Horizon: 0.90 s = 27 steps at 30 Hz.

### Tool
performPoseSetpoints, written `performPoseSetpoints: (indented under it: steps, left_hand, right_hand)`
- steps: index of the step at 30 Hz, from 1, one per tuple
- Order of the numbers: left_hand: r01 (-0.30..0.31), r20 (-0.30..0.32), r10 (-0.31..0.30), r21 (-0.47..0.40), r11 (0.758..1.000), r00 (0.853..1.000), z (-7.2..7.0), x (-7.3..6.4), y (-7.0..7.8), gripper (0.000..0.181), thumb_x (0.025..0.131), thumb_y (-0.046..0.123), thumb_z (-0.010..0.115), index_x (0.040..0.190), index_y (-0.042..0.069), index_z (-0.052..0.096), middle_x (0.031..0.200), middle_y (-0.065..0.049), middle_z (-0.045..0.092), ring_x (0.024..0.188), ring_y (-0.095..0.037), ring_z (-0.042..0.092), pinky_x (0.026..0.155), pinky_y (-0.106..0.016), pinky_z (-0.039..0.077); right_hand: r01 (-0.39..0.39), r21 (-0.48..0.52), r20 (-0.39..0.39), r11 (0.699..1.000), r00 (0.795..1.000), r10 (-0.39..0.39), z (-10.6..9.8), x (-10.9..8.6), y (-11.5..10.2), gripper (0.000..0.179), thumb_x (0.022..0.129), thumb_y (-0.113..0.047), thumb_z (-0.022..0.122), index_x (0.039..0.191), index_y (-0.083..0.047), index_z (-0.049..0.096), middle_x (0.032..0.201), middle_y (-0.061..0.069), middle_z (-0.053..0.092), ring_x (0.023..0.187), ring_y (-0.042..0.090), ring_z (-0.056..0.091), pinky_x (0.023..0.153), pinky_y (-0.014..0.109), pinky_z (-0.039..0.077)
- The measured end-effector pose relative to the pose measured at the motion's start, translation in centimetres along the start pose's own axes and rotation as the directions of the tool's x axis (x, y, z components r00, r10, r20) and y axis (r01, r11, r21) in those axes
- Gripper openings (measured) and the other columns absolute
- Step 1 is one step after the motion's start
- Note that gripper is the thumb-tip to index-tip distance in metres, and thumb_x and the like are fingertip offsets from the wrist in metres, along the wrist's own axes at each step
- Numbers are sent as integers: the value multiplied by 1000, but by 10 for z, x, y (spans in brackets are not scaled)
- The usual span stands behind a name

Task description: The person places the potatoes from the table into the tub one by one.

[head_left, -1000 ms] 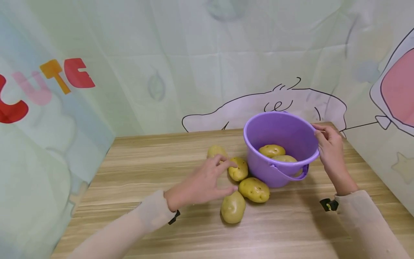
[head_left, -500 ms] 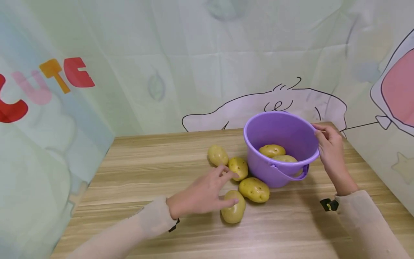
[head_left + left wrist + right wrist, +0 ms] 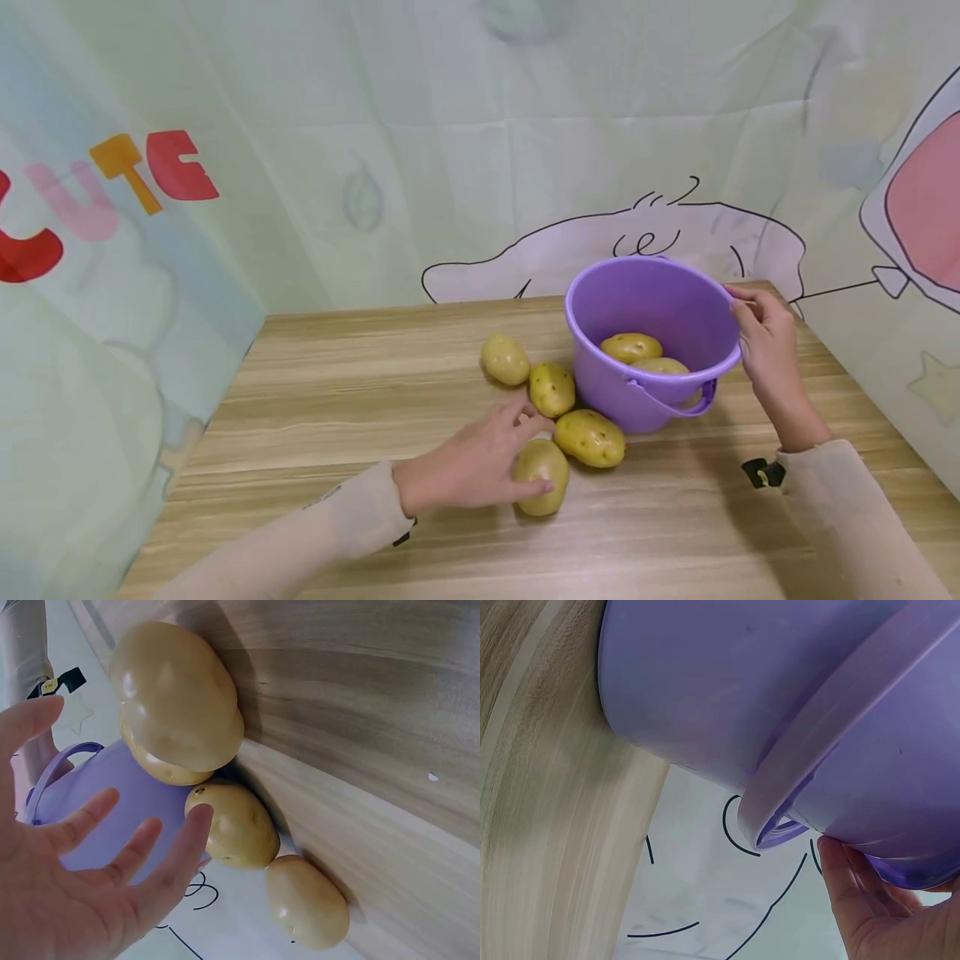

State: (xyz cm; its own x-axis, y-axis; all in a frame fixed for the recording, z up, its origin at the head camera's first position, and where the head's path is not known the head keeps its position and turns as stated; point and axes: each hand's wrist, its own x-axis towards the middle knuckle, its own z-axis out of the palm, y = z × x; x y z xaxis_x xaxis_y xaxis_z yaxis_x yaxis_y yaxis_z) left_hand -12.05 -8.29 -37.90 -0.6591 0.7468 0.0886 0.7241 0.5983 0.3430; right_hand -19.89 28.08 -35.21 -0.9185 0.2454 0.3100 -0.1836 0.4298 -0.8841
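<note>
My left hand (image 3: 480,458) is over the nearest potato (image 3: 549,463), thumb on its near side and fingers beyond it. In the left wrist view, the left hand's (image 3: 82,892) fingers are spread and apart from the potatoes. A purple bucket (image 3: 622,404) stands on the right with two potatoes (image 3: 632,347) visible inside. My right hand (image 3: 768,346) grips the bucket's right rim, thumb inside; the right wrist view shows the fingers (image 3: 840,877) under the rim from outside. Beside the bucket lie an oval potato (image 3: 590,439), another potato (image 3: 552,390) and a paler potato (image 3: 505,360).
The wood-grain table (image 3: 360,383) extends left of the potatoes. A printed curtain (image 3: 360,167) hangs behind the table and along both sides. The bucket's purple handle (image 3: 693,408) hangs down on its near side.
My left hand has moved from the potatoes by the bucket toward me, down to the nearest potato. The right hand and bucket have stayed in place.
</note>
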Motion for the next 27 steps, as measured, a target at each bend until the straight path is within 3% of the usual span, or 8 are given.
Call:
performPoseSetpoints:
  steps: [6, 17, 27]
  left_hand:
    - [14, 31, -14, 3, 1000, 999, 3, 1, 0, 63, 89, 51, 68, 137, 12, 55, 128, -6, 47, 113, -20, 49, 97, -36, 47]
    - [51, 83, -51, 1, 999, 995, 8, 1, 2, 73, 87, 54, 70, 145, 14, 50, 134, -8, 45, 118, -22, 48, 97, -36, 48]
    - [46, 108, -45, -1, 999, 993, 13, 0, 2, 76, 86, 56, 70, 148, 19, 46, 141, -12, 42, 122, -26, 47, 98, -39, 47]
  right_hand:
    - [-1, 11, 0, 1000, 1000, 1, 0, 1, 1, 39, 105, -19, 45, 134, 6, 56, 91, -15, 62, 80, 3, 61, 64, 14, 50]
    - [9, 11, 0, 1000, 1000, -9, 0, 0, -1, 39, 105, -19, 46, 134, 6, 56, 90, -16, 62, 79, 3, 61, 65, 14, 50]
    - [16, 15, -2, 1000, 1000, -16, 1, -1, -2, 38, 105, -18, 46, 133, 6, 56, 89, -19, 62, 78, 1, 61, 65, 14, 50]
